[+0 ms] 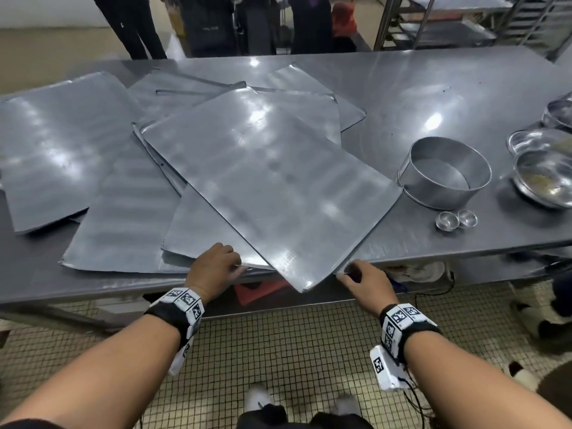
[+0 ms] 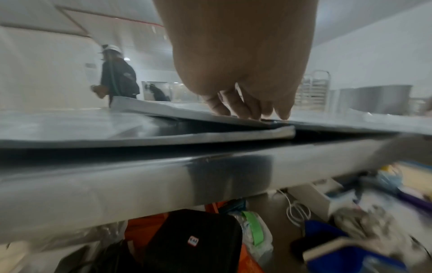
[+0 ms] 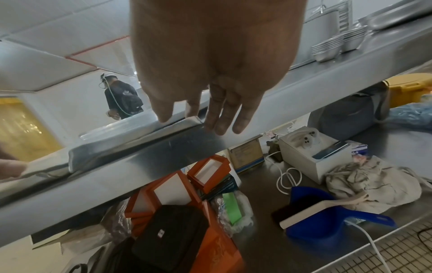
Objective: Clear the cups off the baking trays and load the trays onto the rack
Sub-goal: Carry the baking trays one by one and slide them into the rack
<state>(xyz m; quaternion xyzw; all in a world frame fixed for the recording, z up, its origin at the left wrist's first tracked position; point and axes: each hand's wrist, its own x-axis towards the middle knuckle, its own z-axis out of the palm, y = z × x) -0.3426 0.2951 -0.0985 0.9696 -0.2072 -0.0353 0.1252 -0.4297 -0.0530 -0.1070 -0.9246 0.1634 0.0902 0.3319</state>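
At the table's near edge both hands sit on the top baking tray (image 1: 263, 181). Left hand (image 1: 213, 267) has its fingers (image 2: 247, 109) held close together and laid flat on the tray's near rim, not wrapped round it. Right hand (image 1: 366, 280) reaches the opposite side of the overhanging corner, thumb on the rim and fingers (image 3: 224, 118) straight below the edge; can't tell if it's actually pinching yet. So neither side is a secure hold. The tray lies skewed on a loose pile of other trays (image 1: 123, 196), one corner already past the steel table (image 1: 464, 88) edge. Risks: lift from one short end and the far end drags, shifting the trays underneath or tipping the front one off the edge; thin rim plus a flat-finger hold could slip. A swing to the right could clip the round cake tin (image 1: 444, 171) just beside the tray corner, or knock the two small cups (image 1: 456, 219) near it. No cups on the trays now, so loading looks like the step in hand; the rack (image 1: 532, 23) is well apart, behind the table.
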